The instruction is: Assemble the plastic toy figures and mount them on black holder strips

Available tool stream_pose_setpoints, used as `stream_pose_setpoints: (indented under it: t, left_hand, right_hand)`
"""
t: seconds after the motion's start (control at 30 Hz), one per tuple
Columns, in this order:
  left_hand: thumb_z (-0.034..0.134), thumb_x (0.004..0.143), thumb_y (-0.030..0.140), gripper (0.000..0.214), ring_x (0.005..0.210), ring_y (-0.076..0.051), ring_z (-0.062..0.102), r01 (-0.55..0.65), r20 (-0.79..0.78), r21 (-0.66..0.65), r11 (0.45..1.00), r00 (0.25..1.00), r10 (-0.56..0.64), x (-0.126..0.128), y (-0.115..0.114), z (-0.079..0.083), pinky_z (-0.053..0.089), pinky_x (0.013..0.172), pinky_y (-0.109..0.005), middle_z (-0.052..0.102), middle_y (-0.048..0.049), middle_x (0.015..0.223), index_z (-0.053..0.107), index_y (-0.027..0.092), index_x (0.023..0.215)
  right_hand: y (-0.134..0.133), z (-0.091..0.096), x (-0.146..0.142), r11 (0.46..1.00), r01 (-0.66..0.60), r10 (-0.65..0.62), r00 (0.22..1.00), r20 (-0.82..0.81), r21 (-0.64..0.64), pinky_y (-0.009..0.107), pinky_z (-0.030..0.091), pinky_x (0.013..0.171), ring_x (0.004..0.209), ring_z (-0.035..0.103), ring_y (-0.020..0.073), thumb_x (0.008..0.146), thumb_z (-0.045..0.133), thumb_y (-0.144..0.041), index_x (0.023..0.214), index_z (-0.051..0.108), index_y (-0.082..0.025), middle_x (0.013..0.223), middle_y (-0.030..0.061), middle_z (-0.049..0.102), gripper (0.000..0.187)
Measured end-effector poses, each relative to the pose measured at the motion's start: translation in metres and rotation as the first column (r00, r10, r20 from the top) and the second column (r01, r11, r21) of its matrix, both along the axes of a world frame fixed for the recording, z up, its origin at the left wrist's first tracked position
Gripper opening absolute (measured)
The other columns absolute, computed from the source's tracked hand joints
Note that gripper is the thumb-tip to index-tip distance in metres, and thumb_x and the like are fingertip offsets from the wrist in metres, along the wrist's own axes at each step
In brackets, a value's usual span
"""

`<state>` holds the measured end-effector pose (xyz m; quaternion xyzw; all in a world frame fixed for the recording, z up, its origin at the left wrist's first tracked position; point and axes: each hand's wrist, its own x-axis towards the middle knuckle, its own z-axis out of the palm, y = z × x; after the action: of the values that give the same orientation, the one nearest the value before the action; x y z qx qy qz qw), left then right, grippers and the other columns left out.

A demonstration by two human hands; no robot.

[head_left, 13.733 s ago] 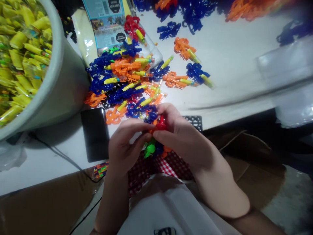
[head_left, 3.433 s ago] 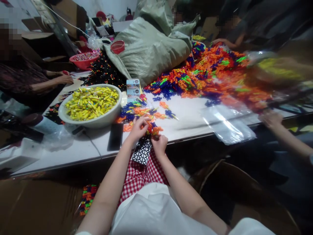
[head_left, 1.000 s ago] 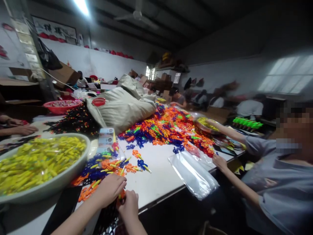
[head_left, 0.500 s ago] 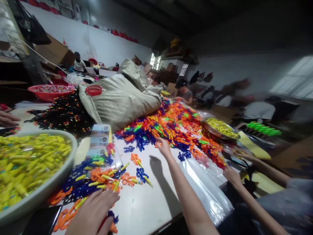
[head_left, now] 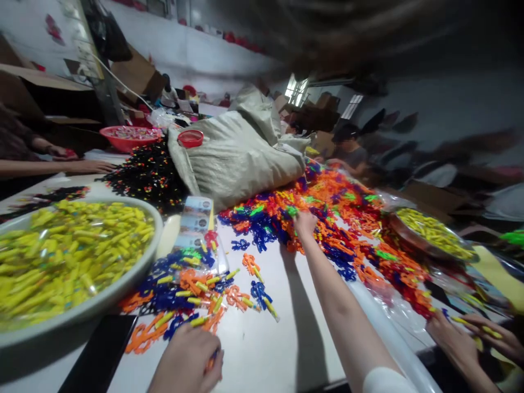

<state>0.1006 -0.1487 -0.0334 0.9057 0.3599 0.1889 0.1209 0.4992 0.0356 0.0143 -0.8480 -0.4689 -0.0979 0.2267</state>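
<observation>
My left hand (head_left: 190,355) is closed low on the white table (head_left: 270,344), with bits of orange and blue plastic (head_left: 212,359) showing between thumb and fingers. Just beyond it lies a cluster of orange and blue plastic figures (head_left: 196,281), several with yellow tubes attached. My right hand (head_left: 305,222) reaches into the big heap of coloured plastic figures (head_left: 339,202). Its fingers are bent at the heap's near edge, beside a green piece (head_left: 291,210); what they grip is hidden. A white basin (head_left: 158,229) full of yellow tubes (head_left: 82,245) stands at the left.
A large woven sack (head_left: 241,158) lies behind, with a red ring-shaped lid (head_left: 190,138) on it. A black phone (head_left: 100,355) is near the basin. Co-workers' hands (head_left: 454,338) work at the right, and another person's hand (head_left: 92,166) rests by a black heap (head_left: 143,180).
My right hand has moved forward from the heap's edge into it. My left hand has curled from spread fingers to closed. The view has turned left, showing more of the co-worker there.
</observation>
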Motion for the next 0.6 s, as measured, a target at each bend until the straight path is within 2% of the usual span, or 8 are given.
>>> stream_pose_setpoints:
  t: [0.1,0.2,0.27,0.3,0.33,0.4,0.5,0.6]
  left_hand:
    - [0.042,0.085,0.021,0.023,0.071,-0.02,0.058,-0.127,0.044,-0.126,0.984,0.99,0.133,0.01,-0.001,0.024,0.035,0.075,-0.036,0.066,-0.0031,0.072,0.06,0.018,0.072]
    - [0.046,0.086,0.029,0.02,0.098,-0.024,0.056,-0.113,0.285,-0.189,0.976,0.944,0.164,0.008,-0.012,0.05,0.026,0.097,-0.046,0.067,-0.0069,0.099,0.061,0.019,0.094]
    - [0.045,0.087,0.034,0.026,0.107,-0.024,0.052,-0.052,0.481,-0.29,0.956,0.855,0.193,-0.001,-0.027,0.068,0.026,0.1,-0.046,0.063,-0.0085,0.11,0.056,0.022,0.107]
    - [0.045,0.087,0.037,0.032,0.107,-0.024,0.053,0.038,0.574,-0.37,0.928,0.795,0.196,-0.006,-0.037,0.076,0.031,0.098,-0.044,0.061,-0.0096,0.113,0.052,0.022,0.114]
    - [0.046,0.086,0.04,0.04,0.104,-0.023,0.054,0.152,0.665,-0.443,0.883,0.717,0.21,-0.011,-0.048,0.082,0.037,0.094,-0.041,0.059,-0.0104,0.114,0.045,0.023,0.121]
    - [0.048,0.084,0.045,0.051,0.096,-0.02,0.058,0.302,0.801,-0.52,0.799,0.496,0.334,-0.021,-0.068,0.09,0.045,0.085,-0.035,0.058,-0.0104,0.112,0.032,0.024,0.128]
    - [0.049,0.083,0.045,0.04,0.091,-0.016,0.058,0.199,0.808,-0.589,0.783,0.139,0.572,-0.038,-0.086,0.09,0.047,0.079,-0.028,0.058,-0.0059,0.101,0.037,0.024,0.115]
    - [0.057,0.078,0.043,0.039,0.088,-0.015,0.058,0.135,0.759,-0.642,0.754,-0.028,0.651,-0.063,-0.09,0.086,0.047,0.078,-0.025,0.059,-0.003,0.095,0.041,0.022,0.108]
  right_hand:
    - [-0.025,0.026,-0.02,0.996,-0.002,0.008,0.998,-0.064,0.094,0.037,0.043,0.078,0.084,0.059,0.0233,0.084,0.037,-0.026,0.102,0.063,-0.006,0.093,0.0166,0.066,0.038]
    - [-0.078,0.044,-0.071,0.968,-0.094,0.121,0.987,-0.104,0.234,0.034,0.047,0.075,0.086,0.06,0.0211,0.086,0.036,-0.03,0.113,0.057,-0.007,0.099,0.0138,0.065,0.042]
    - [-0.131,0.051,-0.122,0.767,-0.315,0.411,0.91,-0.049,0.559,0.036,0.049,0.077,0.087,0.061,0.0215,0.083,0.047,-0.03,0.106,0.061,-0.014,0.096,0.01,0.065,0.032]
    - [-0.16,0.053,-0.151,0.648,-0.472,0.56,0.827,0.046,0.598,0.036,0.049,0.078,0.087,0.061,0.021,0.081,0.051,-0.026,0.102,0.064,-0.02,0.093,0.0072,0.065,0.025]
    - [-0.188,0.056,-0.179,0.546,-0.621,0.683,0.719,0.129,0.563,0.035,0.05,0.078,0.087,0.061,0.0202,0.08,0.054,-0.021,0.101,0.065,-0.024,0.092,0.0055,0.065,0.024]
    - [-0.233,0.063,-0.231,0.396,-0.811,0.843,0.508,0.18,0.431,0.032,0.05,0.076,0.089,0.059,0.0188,0.079,0.055,-0.011,0.117,0.057,-0.028,0.099,0.0066,0.063,0.042]
    - [-0.26,0.081,-0.285,0.099,-0.967,0.995,0.103,0.005,0.233,0.032,0.049,0.081,0.097,0.057,0.0189,0.079,0.056,-0.012,0.131,0.044,-0.025,0.106,0.0098,0.06,0.055]
    - [-0.246,0.105,-0.32,-0.195,-0.97,0.964,-0.217,-0.153,0.146,0.032,0.047,0.085,0.096,0.057,0.0162,0.083,0.051,-0.014,0.122,0.053,-0.023,0.102,0.0086,0.062,0.04]
